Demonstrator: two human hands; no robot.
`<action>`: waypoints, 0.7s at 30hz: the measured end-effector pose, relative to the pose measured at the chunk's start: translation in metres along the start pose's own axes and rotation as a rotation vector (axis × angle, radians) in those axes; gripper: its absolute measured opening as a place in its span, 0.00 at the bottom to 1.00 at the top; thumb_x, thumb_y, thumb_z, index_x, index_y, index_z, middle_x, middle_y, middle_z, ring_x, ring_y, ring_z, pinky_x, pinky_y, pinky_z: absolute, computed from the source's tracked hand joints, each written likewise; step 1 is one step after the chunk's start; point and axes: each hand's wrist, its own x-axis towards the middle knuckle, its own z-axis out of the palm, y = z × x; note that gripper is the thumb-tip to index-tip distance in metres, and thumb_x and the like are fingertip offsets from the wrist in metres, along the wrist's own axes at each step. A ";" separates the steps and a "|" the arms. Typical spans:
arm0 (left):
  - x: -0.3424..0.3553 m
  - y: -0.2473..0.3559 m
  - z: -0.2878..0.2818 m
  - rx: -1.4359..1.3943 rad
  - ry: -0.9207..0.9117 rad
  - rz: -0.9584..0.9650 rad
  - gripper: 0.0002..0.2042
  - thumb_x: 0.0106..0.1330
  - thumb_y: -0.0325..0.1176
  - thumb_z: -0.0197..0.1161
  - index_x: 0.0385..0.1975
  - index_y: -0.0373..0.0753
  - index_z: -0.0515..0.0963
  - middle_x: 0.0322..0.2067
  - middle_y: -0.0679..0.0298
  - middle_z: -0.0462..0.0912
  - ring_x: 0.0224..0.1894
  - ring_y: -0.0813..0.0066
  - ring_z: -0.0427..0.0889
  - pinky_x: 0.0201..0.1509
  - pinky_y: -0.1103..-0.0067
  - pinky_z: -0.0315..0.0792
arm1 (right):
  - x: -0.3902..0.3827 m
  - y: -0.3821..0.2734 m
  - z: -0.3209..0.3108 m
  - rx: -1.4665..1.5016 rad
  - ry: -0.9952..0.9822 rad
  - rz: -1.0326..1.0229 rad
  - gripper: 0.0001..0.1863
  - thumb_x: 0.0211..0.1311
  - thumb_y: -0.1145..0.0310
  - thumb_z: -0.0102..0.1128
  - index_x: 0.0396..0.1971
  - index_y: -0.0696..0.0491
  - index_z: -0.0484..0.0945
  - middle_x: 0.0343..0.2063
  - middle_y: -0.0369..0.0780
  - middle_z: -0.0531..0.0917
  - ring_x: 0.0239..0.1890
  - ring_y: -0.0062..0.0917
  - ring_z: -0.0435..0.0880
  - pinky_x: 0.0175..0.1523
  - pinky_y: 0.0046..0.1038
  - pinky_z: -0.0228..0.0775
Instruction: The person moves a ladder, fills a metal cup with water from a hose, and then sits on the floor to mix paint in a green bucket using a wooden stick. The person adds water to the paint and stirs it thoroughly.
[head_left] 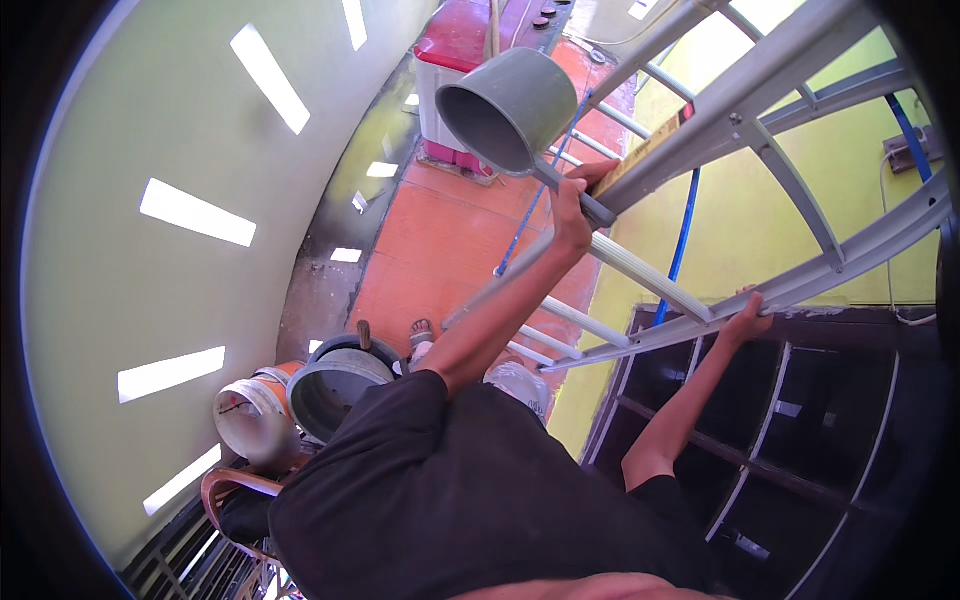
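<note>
My left hand [572, 215] is closed round the handle of a grey plastic water dipper [530, 95]. The dipper is tilted, its round mouth facing left and down. Some fingers of that hand lie against a rail of the metal ladder [690, 140], just beside the handle. Lower and to the right, my right hand [748, 322] grips the ladder's other side rail. Rungs of the ladder [650, 275] run between the two hands, and blue straps [680, 240] hang along it. What the dipper holds, if anything, cannot be seen.
Below on the orange tiled floor [420, 240] stands a white and red washing machine [440, 110]. Grey basins [335, 385], a paint-stained bucket [250, 420] and a chair [215, 490] are at lower left. A pale wall [170, 300] rises at left, dark window panes [800, 420] at right.
</note>
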 end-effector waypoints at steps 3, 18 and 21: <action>-0.055 -0.006 0.017 -0.030 -0.027 -0.052 0.27 0.61 0.40 0.39 0.43 0.23 0.78 0.42 0.48 0.83 0.44 0.65 0.81 0.54 0.73 0.70 | -0.012 -0.001 -0.058 -0.020 0.015 0.017 0.14 0.56 0.71 0.52 0.37 0.67 0.74 0.31 0.44 0.80 0.30 0.28 0.80 0.39 0.30 0.76; -0.248 0.052 0.023 0.065 0.021 -0.145 0.26 0.62 0.40 0.37 0.44 0.26 0.78 0.42 0.52 0.81 0.48 0.66 0.78 0.57 0.74 0.67 | -0.109 -0.026 -0.203 0.084 -0.017 0.003 0.16 0.51 0.70 0.52 0.39 0.65 0.73 0.29 0.44 0.78 0.28 0.27 0.77 0.36 0.28 0.75; -0.277 0.062 0.026 0.150 -0.013 -0.142 0.26 0.61 0.40 0.37 0.44 0.27 0.78 0.41 0.53 0.81 0.47 0.67 0.78 0.56 0.74 0.66 | -0.125 -0.030 -0.226 0.136 0.016 0.007 0.17 0.51 0.70 0.52 0.40 0.65 0.72 0.29 0.44 0.77 0.29 0.27 0.77 0.35 0.28 0.74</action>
